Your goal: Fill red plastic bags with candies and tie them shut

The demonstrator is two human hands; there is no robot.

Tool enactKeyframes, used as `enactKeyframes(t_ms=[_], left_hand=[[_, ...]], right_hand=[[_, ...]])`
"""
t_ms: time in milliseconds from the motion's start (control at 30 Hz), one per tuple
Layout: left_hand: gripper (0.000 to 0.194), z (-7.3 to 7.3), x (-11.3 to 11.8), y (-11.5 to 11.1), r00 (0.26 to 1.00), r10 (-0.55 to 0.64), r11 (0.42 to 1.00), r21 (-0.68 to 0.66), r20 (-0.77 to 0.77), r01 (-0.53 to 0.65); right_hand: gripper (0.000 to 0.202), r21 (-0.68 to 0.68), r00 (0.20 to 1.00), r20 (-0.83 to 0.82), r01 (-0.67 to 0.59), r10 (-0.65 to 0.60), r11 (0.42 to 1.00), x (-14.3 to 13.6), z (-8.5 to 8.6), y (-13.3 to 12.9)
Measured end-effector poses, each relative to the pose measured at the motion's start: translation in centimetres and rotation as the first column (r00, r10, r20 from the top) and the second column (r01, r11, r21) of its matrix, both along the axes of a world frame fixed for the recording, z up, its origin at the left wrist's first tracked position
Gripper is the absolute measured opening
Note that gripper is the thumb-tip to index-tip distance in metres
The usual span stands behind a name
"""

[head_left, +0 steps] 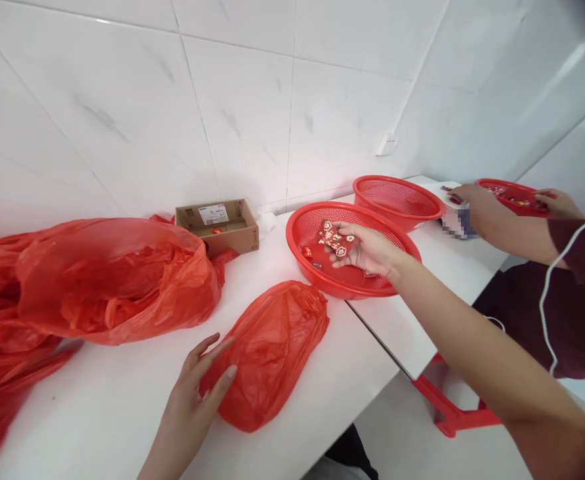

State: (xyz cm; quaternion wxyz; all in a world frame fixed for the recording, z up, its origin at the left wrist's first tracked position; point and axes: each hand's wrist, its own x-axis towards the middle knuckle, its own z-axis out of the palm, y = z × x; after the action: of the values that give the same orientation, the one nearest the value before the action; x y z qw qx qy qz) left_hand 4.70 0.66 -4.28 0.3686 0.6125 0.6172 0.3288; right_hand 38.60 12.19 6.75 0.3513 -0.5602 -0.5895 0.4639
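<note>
My right hand [365, 252] is over the near red plastic basket [342, 288], palm up, with its fingers round a flat dark-red packet [336, 239] printed with pale shapes. Whether it is one packet or several I cannot tell. A few small wrapped pieces [307, 253] lie at the bottom of that basket. My left hand [195, 393] has its fingers spread at the left side of a red plastic bag [272, 353], which lies on the white table [137, 393]. Its fingertips are at the bag's edge, holding nothing.
Large crumpled red bags [122, 280] cover the table's left. An open cardboard box [230, 237] stands by the wall. Behind is a second red basket [397, 217]. At right, another person's hands [482, 207] work by a third basket [510, 183]. A red stool [452, 413] stands below.
</note>
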Motion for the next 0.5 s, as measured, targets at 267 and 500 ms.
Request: enactKeyframes(t_ms=[267,500], left_hand=[[0.039,-0.9,-0.4,0.2,0.986,-0.069,0.996,-0.059,-0.153,0.061],[0.051,-1.7,-1.0,0.5,0.990,-0.118,0.990,-0.080,-0.079,0.112]], right_hand=[[0.036,-0.137,0.817,-0.547,-0.300,0.180,0.944,-7.2,-4.6,-5.2],[0.014,-0.046,0.868,0.237,-0.440,0.438,0.897,-10.4,-7.1,-5.7]])
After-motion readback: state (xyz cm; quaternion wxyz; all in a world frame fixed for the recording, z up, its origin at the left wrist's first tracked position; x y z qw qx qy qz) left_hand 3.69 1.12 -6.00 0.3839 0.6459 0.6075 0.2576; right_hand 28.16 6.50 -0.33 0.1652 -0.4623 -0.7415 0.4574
